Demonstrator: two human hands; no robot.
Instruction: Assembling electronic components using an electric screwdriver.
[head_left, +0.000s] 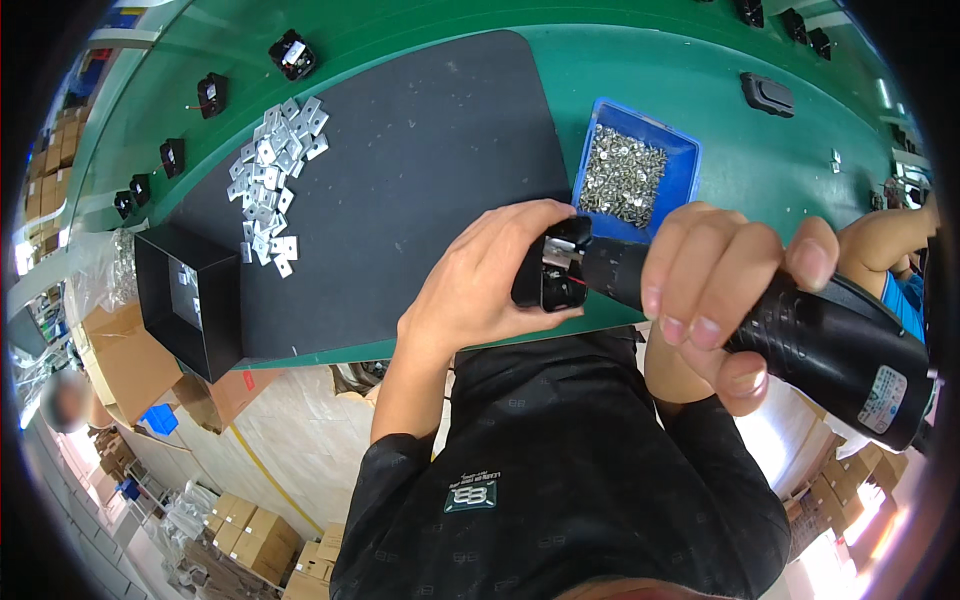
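My left hand [487, 268] is closed around a small black plastic housing [570, 292], at the front edge of the mat. Inside its open side sit a shiny metal piece [558, 253] and a bit of red wire. My right hand [725, 290] grips a thick black electric screwdriver [835, 345], tilted with its front end pointing left into the housing. Its bit is hidden, so I cannot tell whether it touches a screw. Just beyond the housing stands a blue bin [683, 165] of small silver screws [625, 175].
Many flat silver metal plates [270, 170] lie loosely piled on the black mat [430, 150]. A black open box [215, 265] stands at the left table edge. Several black housings [292, 55] line the far green surface; another black part [768, 93] lies far right. Another person's arm [880, 240] shows at right.
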